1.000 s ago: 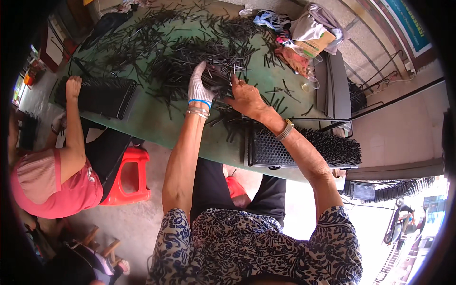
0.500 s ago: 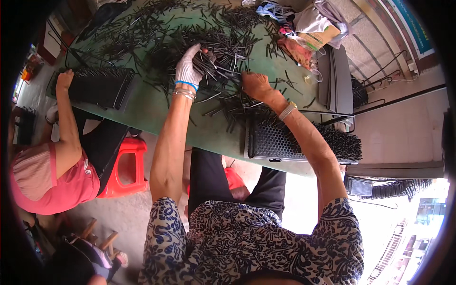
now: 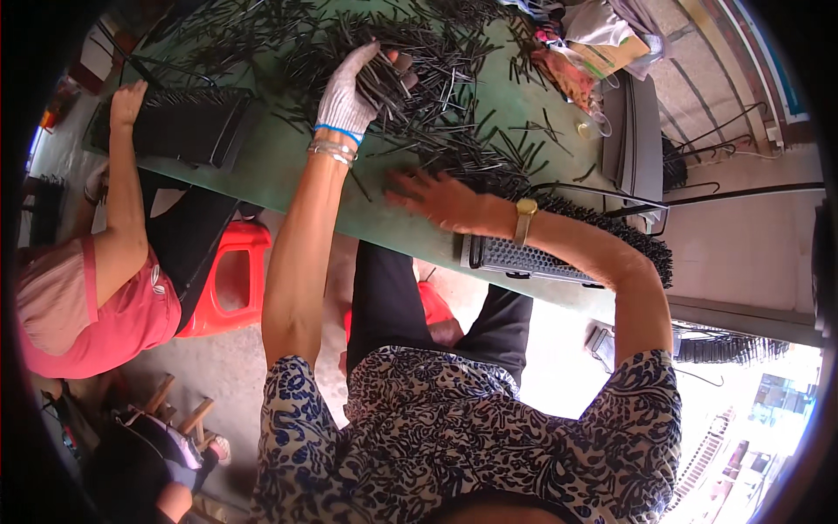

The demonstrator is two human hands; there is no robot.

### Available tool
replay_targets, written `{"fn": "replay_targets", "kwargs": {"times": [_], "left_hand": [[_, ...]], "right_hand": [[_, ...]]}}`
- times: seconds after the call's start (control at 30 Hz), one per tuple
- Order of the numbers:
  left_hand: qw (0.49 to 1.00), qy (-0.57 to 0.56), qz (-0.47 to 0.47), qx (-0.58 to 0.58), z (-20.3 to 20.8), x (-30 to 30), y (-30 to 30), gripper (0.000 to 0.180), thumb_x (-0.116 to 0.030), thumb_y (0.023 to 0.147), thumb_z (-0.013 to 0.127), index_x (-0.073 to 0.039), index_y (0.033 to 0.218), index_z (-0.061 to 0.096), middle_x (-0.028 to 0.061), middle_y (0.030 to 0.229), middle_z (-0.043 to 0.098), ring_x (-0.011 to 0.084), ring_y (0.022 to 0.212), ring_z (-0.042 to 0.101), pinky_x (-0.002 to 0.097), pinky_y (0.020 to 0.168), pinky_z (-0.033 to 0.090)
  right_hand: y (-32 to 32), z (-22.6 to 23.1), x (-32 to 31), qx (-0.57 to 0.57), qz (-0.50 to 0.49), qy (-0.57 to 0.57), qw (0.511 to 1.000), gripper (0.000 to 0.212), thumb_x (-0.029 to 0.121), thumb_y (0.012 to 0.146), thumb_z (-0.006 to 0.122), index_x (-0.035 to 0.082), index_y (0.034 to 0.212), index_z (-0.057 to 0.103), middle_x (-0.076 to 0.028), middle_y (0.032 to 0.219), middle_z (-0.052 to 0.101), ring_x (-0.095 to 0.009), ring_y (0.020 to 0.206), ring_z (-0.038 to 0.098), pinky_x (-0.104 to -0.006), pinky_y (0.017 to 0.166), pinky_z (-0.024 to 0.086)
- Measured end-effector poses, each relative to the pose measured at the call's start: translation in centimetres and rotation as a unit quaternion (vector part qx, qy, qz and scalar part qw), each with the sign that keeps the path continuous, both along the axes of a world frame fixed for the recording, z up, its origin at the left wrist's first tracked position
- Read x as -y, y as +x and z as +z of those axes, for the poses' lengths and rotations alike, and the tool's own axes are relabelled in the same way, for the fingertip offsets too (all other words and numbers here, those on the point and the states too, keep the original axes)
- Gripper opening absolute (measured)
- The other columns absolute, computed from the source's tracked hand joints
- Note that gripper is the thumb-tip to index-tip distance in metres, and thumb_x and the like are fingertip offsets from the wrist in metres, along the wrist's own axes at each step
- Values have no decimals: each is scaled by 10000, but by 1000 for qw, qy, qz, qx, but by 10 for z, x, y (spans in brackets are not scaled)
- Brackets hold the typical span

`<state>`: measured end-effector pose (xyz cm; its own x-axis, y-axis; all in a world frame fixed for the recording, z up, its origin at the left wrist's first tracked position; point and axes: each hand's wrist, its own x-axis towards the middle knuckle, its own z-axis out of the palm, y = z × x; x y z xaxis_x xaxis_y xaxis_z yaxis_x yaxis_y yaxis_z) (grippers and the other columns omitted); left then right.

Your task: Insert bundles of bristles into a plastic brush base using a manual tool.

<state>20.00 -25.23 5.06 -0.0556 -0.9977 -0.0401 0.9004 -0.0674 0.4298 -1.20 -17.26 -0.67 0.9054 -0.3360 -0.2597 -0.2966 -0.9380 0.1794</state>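
Note:
My left hand (image 3: pixel 349 94), in a white knitted glove with a blue cuff edge, is closed around a bunch of thin black strips (image 3: pixel 384 86). It rests at the near side of a loose pile of black strips (image 3: pixel 445 65). My bare right hand (image 3: pixel 436 199) lies low over the table near its front edge, palm down, fingers spread toward the left and nothing seen in them. Below my right wrist sits a black perforated block (image 3: pixel 515 258); black strips bristle along its far side. My forearm covers part of it.
Strips are scattered over the green table (image 3: pixel 271 188). Grey panels (image 3: pixel 630 144) and a heap of cloths and bags (image 3: pixel 602 39) lie at the right, near a black metal bar (image 3: pixel 742 194). At the left a co-worker's hand (image 3: pixel 128 103) touches another bristled black block (image 3: pixel 188 131).
My right hand has swung left and nearer to me from the pile's right side, its fingers now spread. My left hand keeps its bunch of strips. The view has shifted slightly.

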Motion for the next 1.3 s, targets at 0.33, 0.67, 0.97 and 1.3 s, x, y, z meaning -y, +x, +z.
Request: {"fn": "replay_targets", "kwargs": {"times": [0.33,0.67,0.97,1.3], "left_hand": [[982,108,59,142,-23,-43,-32,183,-84,793,727,3,929,642,80,786,664,214,665,656,375,638,574],[752,-83,215,617,-79,-58,-86,435,-192,894,633,-4,1262,498,125,1128,663,272,977,657,377,864,514],[720,-42,231,653,-139,-55,-92,617,-282,849,680,-122,1368,389,145,1053,664,344,928,657,378,745,525],[687,-48,199,697,-81,-84,-93,539,-260,841,686,-130,1294,424,162,996,675,375,858,664,433,677,526]], "right_hand": [[-13,62,141,39,-367,209,906,720,429,885,629,59,1451,383,-183,1481,382,-345,1314,431,-407,1016,410],[58,43,41,622,-329,310,639,795,279,725,845,-18,1303,387,-187,1191,589,-276,1077,577,-355,929,458],[75,51,18,732,-378,371,428,174,108,866,687,33,999,606,-6,810,627,-100,753,531,-263,710,455],[54,41,14,740,-350,330,470,139,134,973,559,4,932,587,13,767,546,-72,733,435,-226,678,398]]}}
